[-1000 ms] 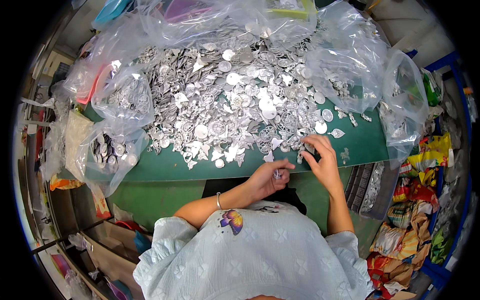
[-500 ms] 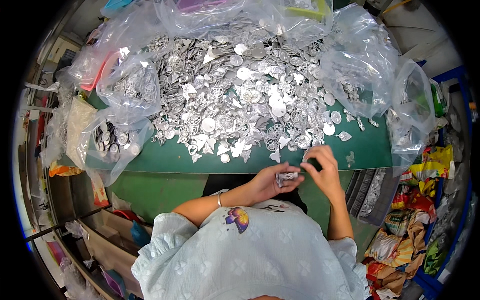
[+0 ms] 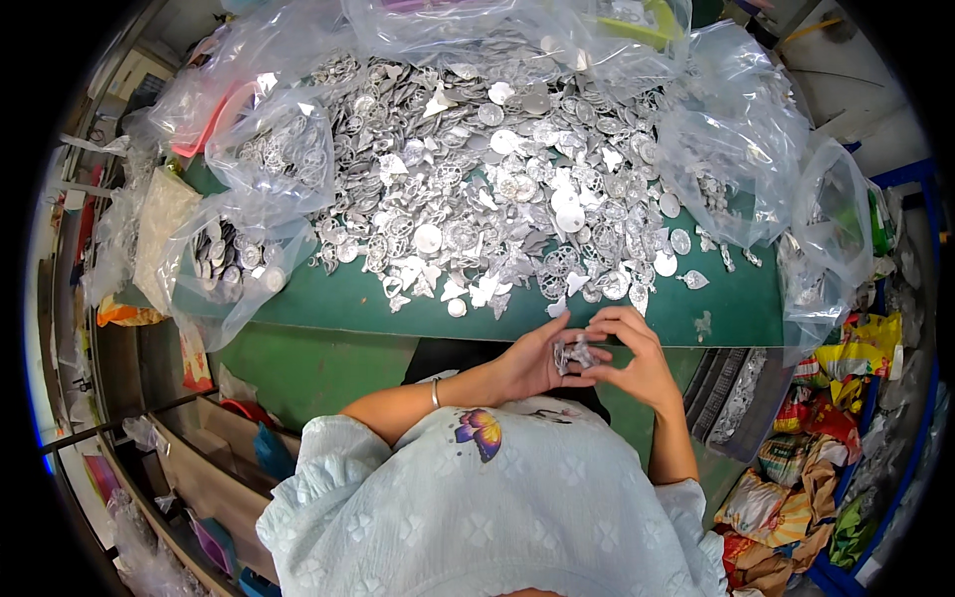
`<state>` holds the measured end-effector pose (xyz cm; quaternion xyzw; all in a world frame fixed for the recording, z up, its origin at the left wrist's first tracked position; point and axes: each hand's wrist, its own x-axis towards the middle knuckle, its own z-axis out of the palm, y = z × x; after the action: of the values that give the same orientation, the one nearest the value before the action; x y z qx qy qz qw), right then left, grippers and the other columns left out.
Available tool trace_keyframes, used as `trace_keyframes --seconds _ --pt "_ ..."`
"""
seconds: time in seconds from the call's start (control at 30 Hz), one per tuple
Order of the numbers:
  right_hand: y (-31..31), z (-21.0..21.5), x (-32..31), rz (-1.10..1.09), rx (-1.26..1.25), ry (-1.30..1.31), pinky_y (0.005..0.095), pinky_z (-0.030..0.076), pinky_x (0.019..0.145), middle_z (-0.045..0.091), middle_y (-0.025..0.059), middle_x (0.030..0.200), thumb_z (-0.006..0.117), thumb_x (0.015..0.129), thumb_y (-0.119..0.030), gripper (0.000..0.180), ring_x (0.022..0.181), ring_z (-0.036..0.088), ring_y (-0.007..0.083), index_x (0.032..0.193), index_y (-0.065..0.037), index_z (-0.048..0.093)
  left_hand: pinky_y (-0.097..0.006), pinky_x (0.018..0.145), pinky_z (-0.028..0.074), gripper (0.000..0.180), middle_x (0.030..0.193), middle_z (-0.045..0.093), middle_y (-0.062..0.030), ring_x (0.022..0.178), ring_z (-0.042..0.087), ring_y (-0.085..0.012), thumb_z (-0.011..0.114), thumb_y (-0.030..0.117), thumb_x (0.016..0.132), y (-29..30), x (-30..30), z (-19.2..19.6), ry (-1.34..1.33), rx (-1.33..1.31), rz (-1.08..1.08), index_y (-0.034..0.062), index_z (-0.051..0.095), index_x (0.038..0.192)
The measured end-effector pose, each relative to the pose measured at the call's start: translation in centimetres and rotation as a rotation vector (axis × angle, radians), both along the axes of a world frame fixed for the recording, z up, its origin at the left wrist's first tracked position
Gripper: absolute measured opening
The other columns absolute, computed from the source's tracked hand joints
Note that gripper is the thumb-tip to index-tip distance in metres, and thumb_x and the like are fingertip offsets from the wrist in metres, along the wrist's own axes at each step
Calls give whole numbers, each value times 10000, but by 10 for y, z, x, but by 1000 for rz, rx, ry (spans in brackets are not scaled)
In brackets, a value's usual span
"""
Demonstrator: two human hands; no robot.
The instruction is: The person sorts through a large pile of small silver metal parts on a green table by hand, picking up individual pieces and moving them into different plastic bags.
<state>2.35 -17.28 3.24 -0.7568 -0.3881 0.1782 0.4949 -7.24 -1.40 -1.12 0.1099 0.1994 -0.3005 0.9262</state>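
My left hand (image 3: 532, 360) and my right hand (image 3: 632, 358) meet just below the front edge of the green table (image 3: 338, 303). Together they pinch a small silver metal piece (image 3: 574, 352) between the fingertips. A bracelet sits on my left wrist. Right above the hands a big heap of several silver metal ornaments (image 3: 497, 189) covers the table: discs, openwork rounds and leaf-like shapes. The nearest loose pieces lie a short way from my fingers, at the table's edge.
Clear plastic bags holding more silver pieces lie at the left (image 3: 234, 259), the upper left (image 3: 279, 149) and the right (image 3: 731, 169). Crumpled coloured wrappers (image 3: 796, 478) pile up at the lower right. Shelves and boxes (image 3: 189, 468) stand at the lower left.
My right hand came back from the edge of the heap toward my body. Both hands have closed together on the small silver piece.
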Motion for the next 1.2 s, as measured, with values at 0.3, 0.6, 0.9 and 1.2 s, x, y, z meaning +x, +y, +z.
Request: trace_keyframes --seconds 0.3,0.6,0.9,1.2 --pt "25 -33 30 -163 -136 -567 370 359 755 548 88 941 646 701 -83 184 861 483 289 848 -19 555 -230 630 504 271 848 604 -49 837 609 -168 512 243 886 -1 -3 13 -35 270 -90 32 534 1055" --pt "25 -3 11 130 71 74 326 379 819 578 80 880 649 662 9 153 883 523 250 797 7 579 -294 680 444 313 793 547 -43 728 530 -145 465 325 904 4 2 12 9 -3 121 36 535 1001" --pt "59 -52 69 -424 -209 -622 450 252 949 388 211 1255 670 720 -320 585 1162 352 360 1177 -20 460 -187 552 392 266 681 506 -11 609 449 -63 508 249 892 -1 -10 13 -215 99 -350 25 564 1025" --pt "59 -38 25 -97 -205 -631 505 194 974 391 135 1298 679 700 -256 463 1192 367 316 1099 -75 532 -195 512 386 249 705 540 -46 549 449 -73 485 231 901 -3 -6 11 -79 39 -294 14 549 1004"
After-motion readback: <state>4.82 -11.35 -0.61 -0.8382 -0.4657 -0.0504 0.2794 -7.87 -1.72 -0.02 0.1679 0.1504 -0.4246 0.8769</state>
